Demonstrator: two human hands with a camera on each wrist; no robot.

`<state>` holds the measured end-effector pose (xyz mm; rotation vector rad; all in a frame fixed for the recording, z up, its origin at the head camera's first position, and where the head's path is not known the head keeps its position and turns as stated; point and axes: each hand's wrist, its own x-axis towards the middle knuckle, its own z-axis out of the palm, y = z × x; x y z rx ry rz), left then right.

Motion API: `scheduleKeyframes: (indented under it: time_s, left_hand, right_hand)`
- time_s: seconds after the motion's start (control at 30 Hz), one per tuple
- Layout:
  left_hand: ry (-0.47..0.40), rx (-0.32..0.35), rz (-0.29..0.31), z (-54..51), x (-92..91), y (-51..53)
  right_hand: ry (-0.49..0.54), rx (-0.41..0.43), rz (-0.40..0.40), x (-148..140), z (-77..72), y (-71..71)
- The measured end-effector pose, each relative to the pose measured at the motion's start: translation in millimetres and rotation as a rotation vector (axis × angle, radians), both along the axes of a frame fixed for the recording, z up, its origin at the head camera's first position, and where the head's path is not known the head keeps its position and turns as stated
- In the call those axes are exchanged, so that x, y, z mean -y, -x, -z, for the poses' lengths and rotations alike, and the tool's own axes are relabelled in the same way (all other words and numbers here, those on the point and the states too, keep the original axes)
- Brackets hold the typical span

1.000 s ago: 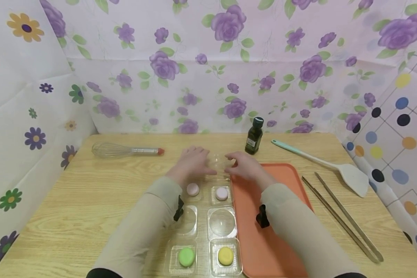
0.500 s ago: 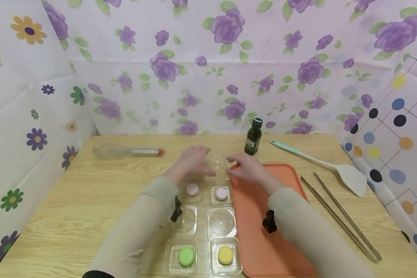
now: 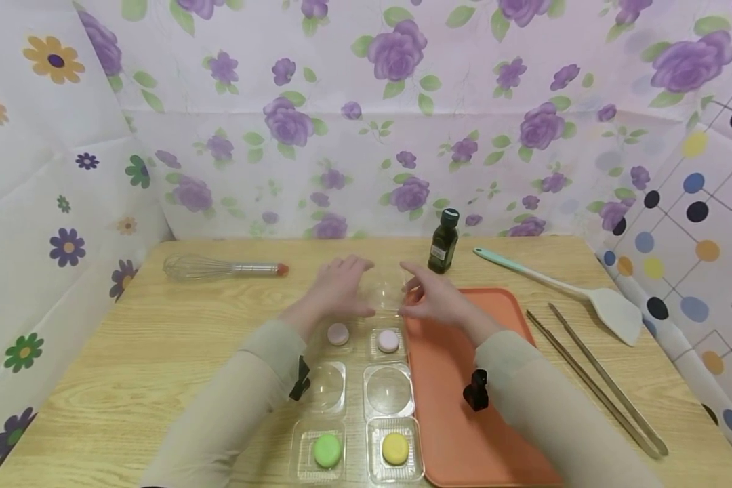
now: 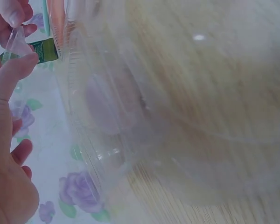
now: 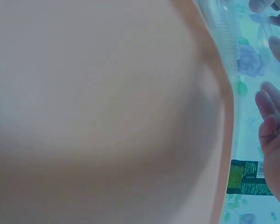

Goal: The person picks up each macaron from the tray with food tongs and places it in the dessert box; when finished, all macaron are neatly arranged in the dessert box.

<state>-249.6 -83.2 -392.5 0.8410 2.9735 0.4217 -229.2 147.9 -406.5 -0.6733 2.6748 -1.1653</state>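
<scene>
In the head view, both hands are at the far end of the clear plastic boxes, with a clear plastic lid (image 3: 383, 288) between them. My left hand (image 3: 341, 288) holds the lid's left side, thumb toward me. My right hand (image 3: 433, 298) pinches its right side; the left wrist view shows clear plastic between that hand's fingers. Just in front are two pale pink macarons (image 3: 388, 341) in clear boxes. Closer to me lie a green macaron (image 3: 327, 450) and a yellow macaron (image 3: 396, 449), each in an open box with its lid (image 3: 389, 391) folded back. The see-through plastic's edges are hard to make out.
An orange tray (image 3: 470, 407) lies under my right forearm, beside the boxes. Behind it stands a dark bottle (image 3: 443, 242). Metal tongs (image 3: 594, 376) and a white spatula (image 3: 616, 315) lie at the right, a whisk (image 3: 226, 268) at the back left. Patterned sheets surround the wooden table (image 3: 177, 339).
My hands stay around the clear lid with small finger shifts. My right forearm has swung slightly right, and the right fingers have closed in on the lid's edge. The macarons stay put.
</scene>
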Motion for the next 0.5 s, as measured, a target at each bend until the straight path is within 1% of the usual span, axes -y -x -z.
scheduleKeyframes:
  time_s: [0.17,0.33,0.4,0.5]
  left_hand:
    - [0.009,-0.059,0.026,-0.6,0.4,-3.2]
    - [0.006,-0.109,0.043,-0.1,1.6,-4.5]
    - [-0.001,-0.131,0.05,-0.4,1.8,-4.7]
    - [-0.012,-0.168,0.06,-1.8,1.4,-5.6]
  right_hand:
    - [0.102,0.113,-0.024,-0.6,0.3,-0.7]
    - [0.21,0.243,-0.006,-1.4,-2.4,-2.5]
    - [0.241,0.28,0.002,-1.5,-4.0,-3.0]
    - [0.269,0.312,0.0,-1.4,-6.4,-3.5]
